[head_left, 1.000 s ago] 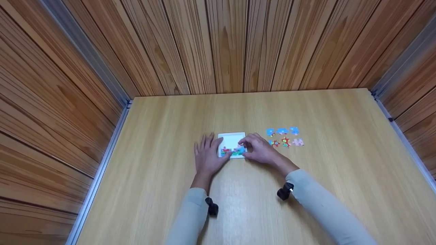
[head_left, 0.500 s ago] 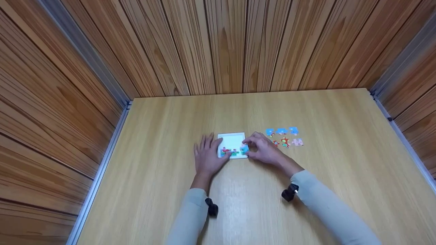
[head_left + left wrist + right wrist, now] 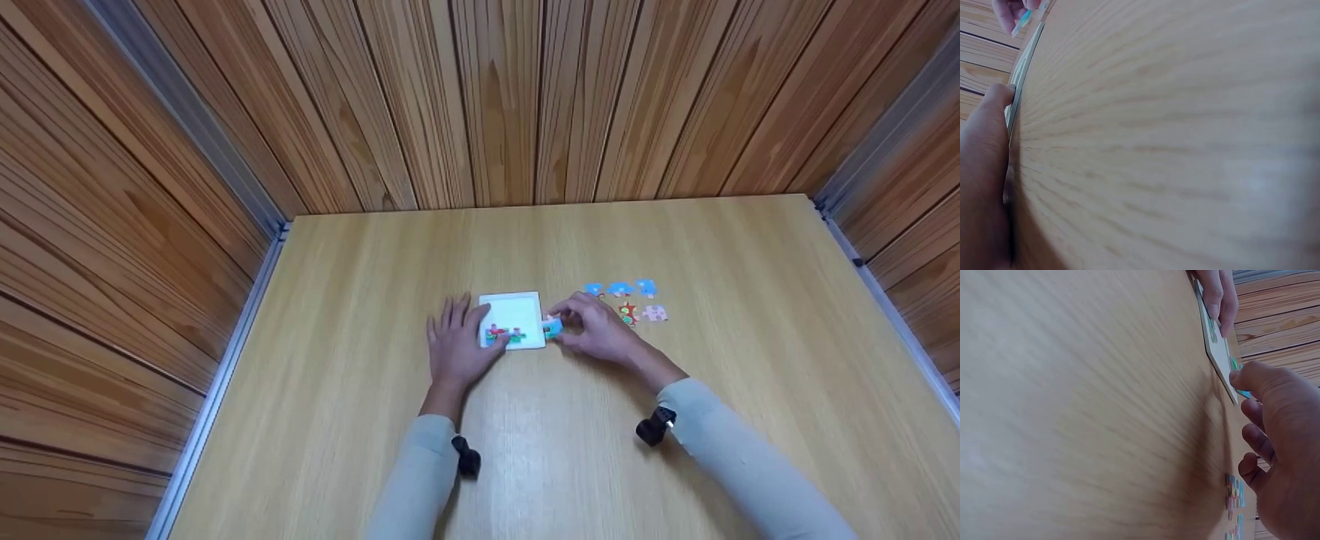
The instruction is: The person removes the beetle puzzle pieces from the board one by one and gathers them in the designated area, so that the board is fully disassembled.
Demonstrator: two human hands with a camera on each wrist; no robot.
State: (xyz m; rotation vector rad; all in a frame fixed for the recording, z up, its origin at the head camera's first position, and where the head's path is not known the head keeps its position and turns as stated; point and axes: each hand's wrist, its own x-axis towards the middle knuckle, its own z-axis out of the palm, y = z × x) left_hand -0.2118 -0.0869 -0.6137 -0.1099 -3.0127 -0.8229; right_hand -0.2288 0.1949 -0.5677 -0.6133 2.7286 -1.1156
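Note:
A small white puzzle tray (image 3: 516,309) lies on the table, with a few red and green pieces (image 3: 496,332) along its near side. My left hand (image 3: 456,351) rests at the tray's left side, fingers extended, thumb over the near pieces. Just off the tray's right edge, my right hand (image 3: 600,330) pinches a blue-green jigsaw piece (image 3: 553,328) between thumb and fingers. That jigsaw piece (image 3: 1023,21) also shows held above the table in the left wrist view. In the right wrist view the right thumb partly hides it.
Loose puzzle pieces lie right of the tray: a row of blue ones (image 3: 620,289), then a red one (image 3: 628,313) and a pink one (image 3: 655,313). The right hand partly covers this group. Wooden panels (image 3: 502,105) stand behind the table.
My right hand has moved right, carrying the blue-green jigsaw piece from over the tray's near right corner to beyond its edge. The left hand has stayed still.

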